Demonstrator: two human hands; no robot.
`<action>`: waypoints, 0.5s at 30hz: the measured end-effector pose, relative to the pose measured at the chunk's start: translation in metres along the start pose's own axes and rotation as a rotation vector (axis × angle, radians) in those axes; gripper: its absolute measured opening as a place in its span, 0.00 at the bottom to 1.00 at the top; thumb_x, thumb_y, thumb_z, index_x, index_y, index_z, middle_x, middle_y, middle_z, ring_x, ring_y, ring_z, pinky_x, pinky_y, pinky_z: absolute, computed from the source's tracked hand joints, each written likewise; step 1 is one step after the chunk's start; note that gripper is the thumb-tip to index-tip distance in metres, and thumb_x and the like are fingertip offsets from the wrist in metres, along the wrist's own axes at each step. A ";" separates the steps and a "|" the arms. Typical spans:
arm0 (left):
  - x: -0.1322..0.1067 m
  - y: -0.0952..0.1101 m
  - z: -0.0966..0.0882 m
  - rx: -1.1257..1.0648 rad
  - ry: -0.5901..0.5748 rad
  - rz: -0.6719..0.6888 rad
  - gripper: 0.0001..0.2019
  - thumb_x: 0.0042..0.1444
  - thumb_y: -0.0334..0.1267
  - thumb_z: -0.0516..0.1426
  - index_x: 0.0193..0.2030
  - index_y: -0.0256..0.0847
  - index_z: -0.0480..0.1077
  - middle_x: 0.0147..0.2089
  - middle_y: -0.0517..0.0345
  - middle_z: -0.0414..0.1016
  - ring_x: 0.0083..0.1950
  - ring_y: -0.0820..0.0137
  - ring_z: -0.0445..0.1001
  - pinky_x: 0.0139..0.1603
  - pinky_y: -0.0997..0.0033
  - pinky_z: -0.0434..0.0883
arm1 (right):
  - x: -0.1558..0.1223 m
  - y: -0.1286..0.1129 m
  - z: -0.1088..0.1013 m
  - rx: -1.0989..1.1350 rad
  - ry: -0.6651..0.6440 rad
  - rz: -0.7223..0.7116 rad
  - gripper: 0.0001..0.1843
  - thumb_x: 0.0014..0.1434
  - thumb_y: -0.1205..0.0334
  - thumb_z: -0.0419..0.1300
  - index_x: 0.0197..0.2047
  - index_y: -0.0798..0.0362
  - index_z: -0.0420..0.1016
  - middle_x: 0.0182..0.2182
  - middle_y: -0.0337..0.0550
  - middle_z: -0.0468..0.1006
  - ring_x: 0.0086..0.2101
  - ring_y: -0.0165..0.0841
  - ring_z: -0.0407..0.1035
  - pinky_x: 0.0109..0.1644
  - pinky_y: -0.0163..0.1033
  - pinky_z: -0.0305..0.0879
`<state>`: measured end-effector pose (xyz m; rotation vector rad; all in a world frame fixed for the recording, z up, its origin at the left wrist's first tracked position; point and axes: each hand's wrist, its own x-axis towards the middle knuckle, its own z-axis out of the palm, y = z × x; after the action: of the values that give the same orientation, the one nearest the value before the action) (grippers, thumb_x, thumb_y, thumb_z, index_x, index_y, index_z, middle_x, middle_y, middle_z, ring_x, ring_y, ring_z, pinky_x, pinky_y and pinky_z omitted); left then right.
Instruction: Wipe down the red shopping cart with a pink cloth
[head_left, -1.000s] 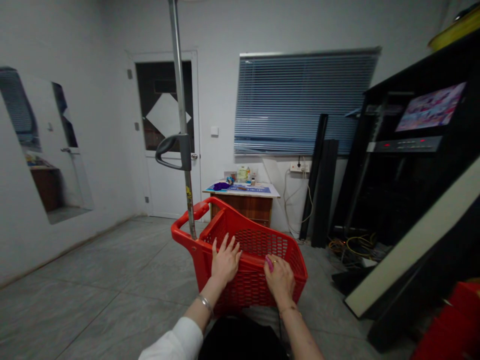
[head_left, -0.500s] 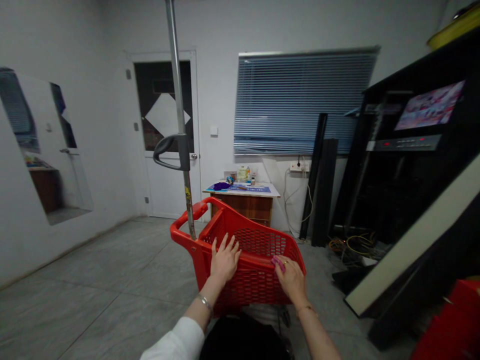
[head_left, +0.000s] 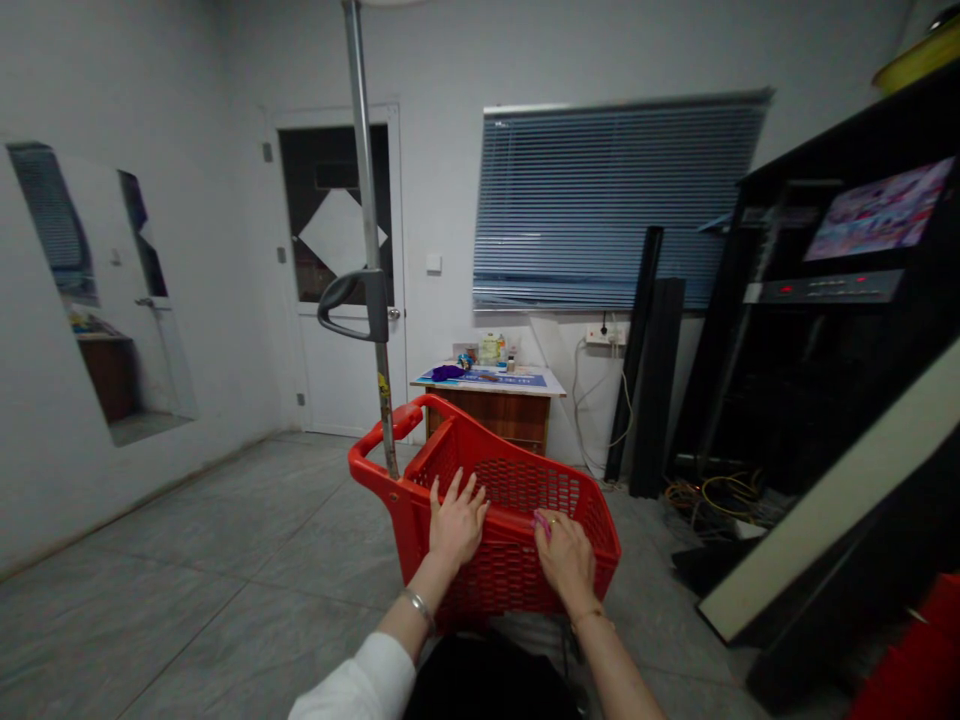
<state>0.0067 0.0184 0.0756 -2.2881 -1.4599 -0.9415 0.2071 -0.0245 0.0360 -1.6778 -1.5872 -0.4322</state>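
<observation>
A red plastic shopping cart [head_left: 517,585] stands right in front of me, its basket walls full of slots. On its near rim rests my left hand [head_left: 457,520], fingers spread and holding nothing. Farther right along the same rim, my right hand [head_left: 566,555] is closed around a pink cloth [head_left: 541,522], pressed against the edge. Most of the cloth is hidden by the fingers. A metal pole [head_left: 367,180] with a grey looped handle [head_left: 356,305] rises beside the cart's handle end at the left.
Behind the cart, a wooden desk [head_left: 487,412] holds bottles and a purple cloth [head_left: 448,373]. A white door [head_left: 341,375] is at the back left. Black panels [head_left: 656,390], loose cables [head_left: 724,495] and a leaning pale board [head_left: 832,480] stand to the right.
My right hand has slid left along the rim with the pink cloth, closer to my left hand. The left hand stays on the rim; the view has shifted slightly.
</observation>
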 end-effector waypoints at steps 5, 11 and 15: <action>-0.001 -0.001 -0.001 0.010 0.003 0.015 0.19 0.69 0.45 0.46 0.59 0.56 0.73 0.67 0.60 0.68 0.73 0.58 0.56 0.74 0.39 0.38 | 0.004 -0.056 0.013 0.025 0.015 -0.090 0.17 0.67 0.61 0.50 0.51 0.49 0.79 0.48 0.44 0.80 0.45 0.35 0.71 0.52 0.39 0.64; -0.002 -0.003 -0.004 -0.003 -0.003 0.032 0.19 0.69 0.46 0.47 0.60 0.57 0.72 0.67 0.61 0.68 0.73 0.59 0.56 0.74 0.39 0.39 | 0.002 -0.020 0.000 0.076 -0.033 -0.115 0.17 0.67 0.59 0.51 0.52 0.47 0.78 0.48 0.42 0.80 0.46 0.33 0.72 0.53 0.37 0.64; -0.002 -0.003 -0.003 -0.021 -0.011 0.027 0.18 0.69 0.47 0.47 0.60 0.58 0.71 0.67 0.62 0.67 0.73 0.59 0.55 0.74 0.39 0.39 | -0.001 0.034 -0.012 0.104 -0.046 -0.015 0.18 0.66 0.55 0.51 0.50 0.47 0.79 0.47 0.42 0.81 0.44 0.33 0.73 0.52 0.38 0.66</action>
<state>0.0027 0.0166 0.0764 -2.3259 -1.4266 -0.9425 0.2425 -0.0313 0.0332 -1.6084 -1.6279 -0.3153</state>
